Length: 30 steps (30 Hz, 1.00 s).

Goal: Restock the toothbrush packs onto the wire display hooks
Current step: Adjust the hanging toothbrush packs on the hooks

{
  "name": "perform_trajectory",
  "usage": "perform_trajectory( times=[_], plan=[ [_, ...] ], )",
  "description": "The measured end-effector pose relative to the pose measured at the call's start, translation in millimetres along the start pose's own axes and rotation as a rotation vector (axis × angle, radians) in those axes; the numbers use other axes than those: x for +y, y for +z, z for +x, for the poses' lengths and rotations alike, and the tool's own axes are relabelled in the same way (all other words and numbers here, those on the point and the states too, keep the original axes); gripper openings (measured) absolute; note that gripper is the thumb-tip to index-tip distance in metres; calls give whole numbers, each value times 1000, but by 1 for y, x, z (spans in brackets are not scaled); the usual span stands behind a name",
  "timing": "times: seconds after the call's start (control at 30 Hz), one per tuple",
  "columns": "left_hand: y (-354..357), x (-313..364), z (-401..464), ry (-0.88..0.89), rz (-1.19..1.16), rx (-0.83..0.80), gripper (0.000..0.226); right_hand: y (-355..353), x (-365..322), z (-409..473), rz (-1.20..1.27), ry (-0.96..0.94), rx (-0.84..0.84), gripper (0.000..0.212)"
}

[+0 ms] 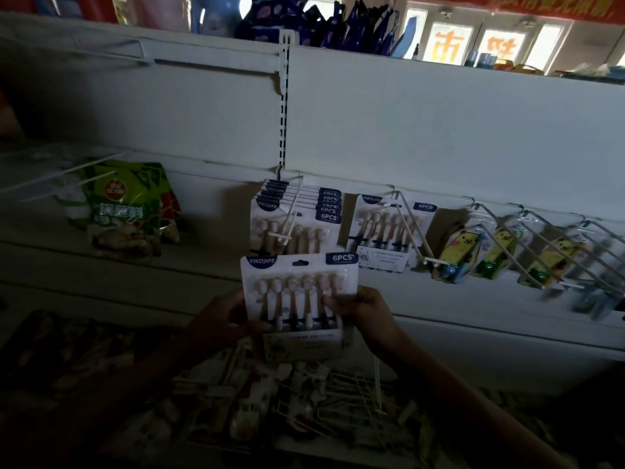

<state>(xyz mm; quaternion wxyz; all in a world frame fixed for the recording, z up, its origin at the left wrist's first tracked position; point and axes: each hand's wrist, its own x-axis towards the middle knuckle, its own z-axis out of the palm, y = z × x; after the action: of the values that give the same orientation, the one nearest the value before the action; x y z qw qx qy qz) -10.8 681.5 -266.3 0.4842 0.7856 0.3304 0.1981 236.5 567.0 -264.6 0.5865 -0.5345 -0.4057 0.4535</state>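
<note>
Both hands, the left hand [225, 321] and the right hand [358, 311], held a closed grip on the edges of one toothbrush pack [299, 299], just below the loaded wire hook [291, 211]. It looked mid-hang. Next, I'd guess, the pack's slot had to be lifted onto that hook's tip.

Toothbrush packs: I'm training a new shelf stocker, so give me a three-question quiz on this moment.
1. True or false: the held toothbrush pack already hangs on a hook.
2. Which hands grip it? A) left hand only B) right hand only C) both
3. Fill in: the left hook carries a ___ of packs, while the next hook shows only one.

Key: 1 false; 2 C; 3 stack
</note>
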Motion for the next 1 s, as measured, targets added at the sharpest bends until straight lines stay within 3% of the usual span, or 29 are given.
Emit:
perform_trajectory(
  times=[0.13, 0.47, 0.73, 1.0],
  plan=[
    [-12, -20, 1, 51, 68, 102, 63, 21, -1, 6, 36, -28, -19, 22],
    [-21, -23, 12, 68, -119, 220, 68, 33, 0, 16, 103, -64, -13, 18],
    [-18, -32, 38, 25, -101, 239, 53, 28, -3, 26, 37, -65, -38, 16],
    [-17, -38, 72, 34, -63, 290, 45, 23, -3, 59, -158, -46, 141, 13]
  ],
)
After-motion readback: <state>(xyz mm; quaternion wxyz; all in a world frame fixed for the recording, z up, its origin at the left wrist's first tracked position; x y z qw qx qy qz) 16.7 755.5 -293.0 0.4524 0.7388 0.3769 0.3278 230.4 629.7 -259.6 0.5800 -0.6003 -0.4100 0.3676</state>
